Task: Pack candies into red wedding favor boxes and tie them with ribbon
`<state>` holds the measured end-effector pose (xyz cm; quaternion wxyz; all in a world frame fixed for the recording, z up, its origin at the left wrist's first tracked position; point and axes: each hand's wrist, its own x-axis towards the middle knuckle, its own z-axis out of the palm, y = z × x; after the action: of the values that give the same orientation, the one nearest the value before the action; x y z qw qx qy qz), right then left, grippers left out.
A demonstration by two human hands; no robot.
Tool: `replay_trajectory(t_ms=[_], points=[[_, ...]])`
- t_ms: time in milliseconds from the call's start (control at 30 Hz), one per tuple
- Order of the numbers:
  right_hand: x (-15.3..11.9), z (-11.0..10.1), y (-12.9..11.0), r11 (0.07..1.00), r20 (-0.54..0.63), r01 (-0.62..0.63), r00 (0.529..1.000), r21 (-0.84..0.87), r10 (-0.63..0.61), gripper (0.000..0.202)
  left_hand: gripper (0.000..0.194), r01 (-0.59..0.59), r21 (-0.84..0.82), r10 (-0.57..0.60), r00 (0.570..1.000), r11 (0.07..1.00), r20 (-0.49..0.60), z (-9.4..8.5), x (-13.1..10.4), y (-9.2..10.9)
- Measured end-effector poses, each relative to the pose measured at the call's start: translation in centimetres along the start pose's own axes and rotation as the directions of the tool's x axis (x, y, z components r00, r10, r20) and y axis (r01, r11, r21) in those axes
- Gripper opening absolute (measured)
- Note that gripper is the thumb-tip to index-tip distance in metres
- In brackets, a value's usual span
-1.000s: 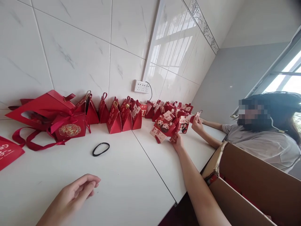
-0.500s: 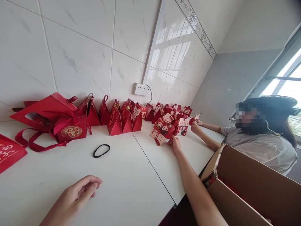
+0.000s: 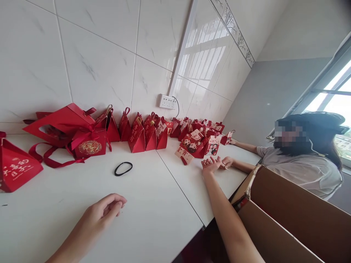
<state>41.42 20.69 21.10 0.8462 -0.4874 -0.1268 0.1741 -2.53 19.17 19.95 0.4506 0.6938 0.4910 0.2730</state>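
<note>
My left hand (image 3: 108,210) rests loosely closed over the white table, thumb against the curled fingers, with nothing visible in it. Just beyond it lies a black hair tie (image 3: 123,168). Farther out on the right, my right hand (image 3: 210,166) is turned palm up with its fingers spread, holding nothing. Beside it, a co-worker's hand (image 3: 227,162) pinches a thin pale item too small to make out. Near my right fingers stand a red gift box with a printed couple (image 3: 212,145) and a tilted red box with cartoon faces (image 3: 192,144), a pale tag (image 3: 184,155) lying in front.
Several red peaked gift boxes (image 3: 137,137) line the tiled wall. Larger red boxes with ribbon (image 3: 91,144) and another red box (image 3: 19,164) stand at left. An open cardboard carton (image 3: 276,223) is at lower right, with a co-worker (image 3: 301,168) behind it.
My right hand has let go of the box area and turned palm up, fingers spread. The co-worker's near hand has come down beside it. My left hand stays curled.
</note>
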Motion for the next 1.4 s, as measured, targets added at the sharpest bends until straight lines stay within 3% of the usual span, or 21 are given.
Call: replay_trajectory(t_ms=[167,367,467,600,767,933,967,1000,1100,1233,1400], points=[[0.2,-1.4,-1.5,0.994,-0.265,0.024,0.964,0.103,0.004,0.06,0.042,-0.014,0.046,0.012,1.0,0.999,0.028,0.0,-0.4,0.6],[0.6,-1.4,-1.2,0.998,-0.357,0.022,0.934,0.061,0.002,0.035,0.04,-0.013,0.03,0.011,0.999,0.999,0.053,0.0,-0.6,1.4],[0.5,-1.2,-1.2,0.998,-0.316,0.067,0.947,-0.003,-0.064,0.029,0.04,-0.022,0.024,0.021,0.999,0.999,0.044,0.0,-0.8,1.7],[-1.2,-0.3,-1.8,0.974,-0.195,0.217,0.955,-0.065,-0.225,0.024,0.039,-0.013,0.012,0.012,0.999,1.0,0.037,0.0,-0.9,1.9],[-7.3,3.8,-2.3,0.915,0.119,0.402,0.91,-0.027,-0.396,0.039,0.034,-0.03,-0.037,0.029,0.999,0.999,-0.031,0.2,-1.3,2.5],[-18.4,9.2,-1.2,0.927,0.514,0.37,0.784,0.061,-0.347,0.042,0.033,-0.09,-0.117,0.087,0.996,0.989,-0.026,0.1,-1.8,3.3],[-20.8,9.9,-0.9,0.942,0.605,0.327,0.735,0.079,-0.306,0.041,0.034,-0.124,-0.155,0.117,0.992,0.98,-0.051,0.0,-2.0,3.5],[-23.1,10.4,-0.6,0.962,0.714,0.258,0.656,0.091,-0.244,0.041,0.035,-0.173,-0.2,0.156,0.983,0.965,-0.095,-0.1,-2.1,3.6],[-28.4,10.9,0.4,0.989,0.868,0.138,0.481,0.061,-0.121,0.044,0.042,-0.357,-0.31,0.268,0.917,0.881,-0.294,-0.8,-2.4,4.1],[-31.4,9.8,2.1,0.987,0.925,0.16,0.374,0.008,-0.068,0.041,0.039,-0.471,-0.372,0.259,0.831,0.8,-0.493,-1.7,-2.3,4.4],[-31.5,8.2,2.7,0.98,0.963,0.187,0.27,-0.064,0.011,0.038,0.029,-0.451,-0.453,0.186,0.836,0.769,-0.517,-2.0,-1.9,4.7]])
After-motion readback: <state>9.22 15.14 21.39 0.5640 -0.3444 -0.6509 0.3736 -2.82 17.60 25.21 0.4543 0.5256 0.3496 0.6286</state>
